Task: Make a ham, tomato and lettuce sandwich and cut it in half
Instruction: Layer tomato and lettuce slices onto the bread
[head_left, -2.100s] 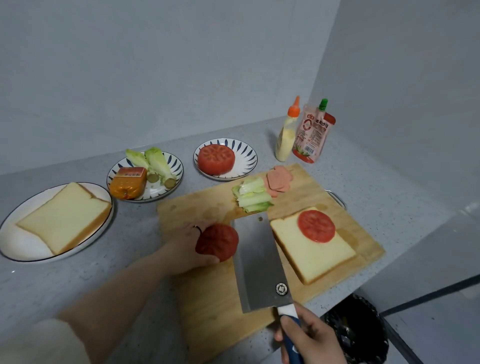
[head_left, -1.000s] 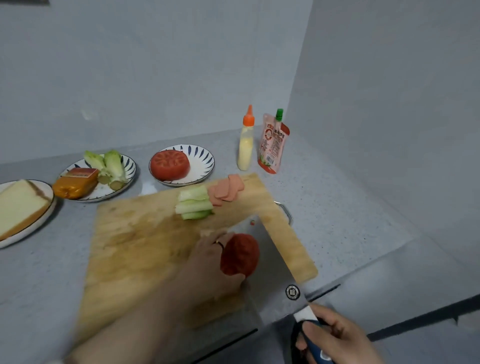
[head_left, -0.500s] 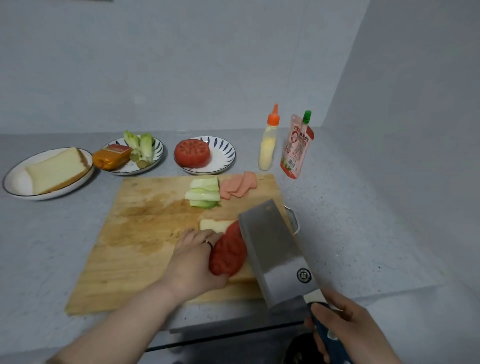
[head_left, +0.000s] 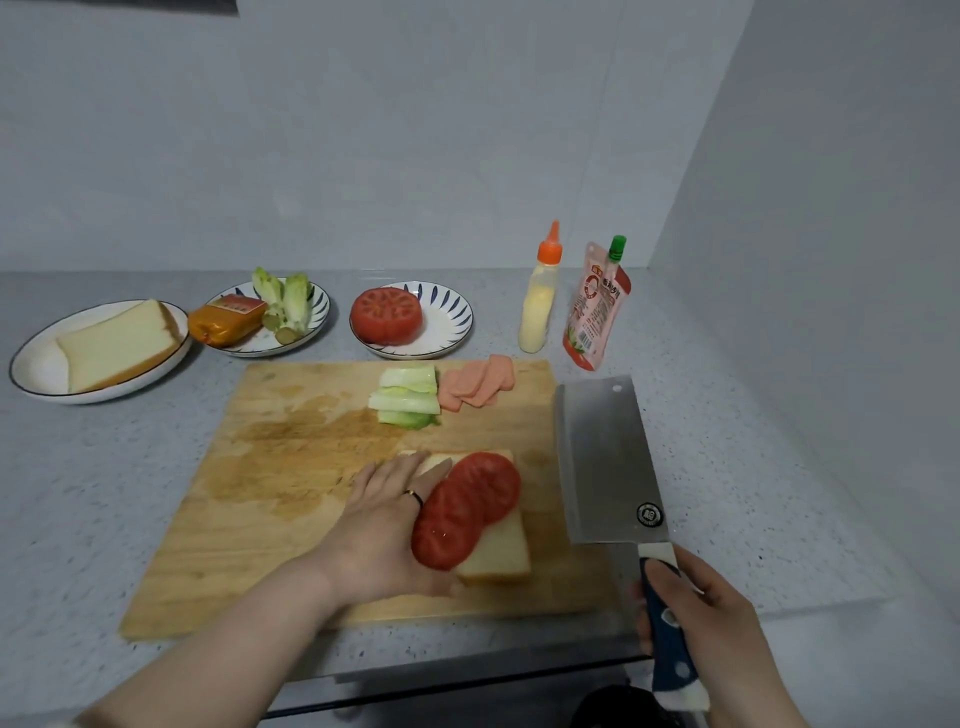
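A bread slice (head_left: 497, 551) lies on the wooden cutting board (head_left: 270, 499) with one tomato slice (head_left: 493, 483) on it. My left hand (head_left: 384, 525) holds a second tomato slice (head_left: 444, 527) against the first, thumb at its lower edge, fingers reaching under it. My right hand (head_left: 711, 623) grips the blue handle of a cleaver (head_left: 605, 462), whose blade is over the board's right edge, beside the bread. Cut lettuce (head_left: 408, 402) and ham slices (head_left: 478, 387) lie at the board's far side.
Behind the board stand a plate with the rest of the tomato (head_left: 387, 316), a plate with lettuce and a ham pack (head_left: 228, 321), a plate with another bread slice (head_left: 117, 345), a sauce bottle (head_left: 540, 306) and a red pouch (head_left: 595, 312). A wall rises at the right.
My left hand has carried the tomato slice to the bread and brought it down against the first slice. The cleaver has swung from beside the slice out to the right.
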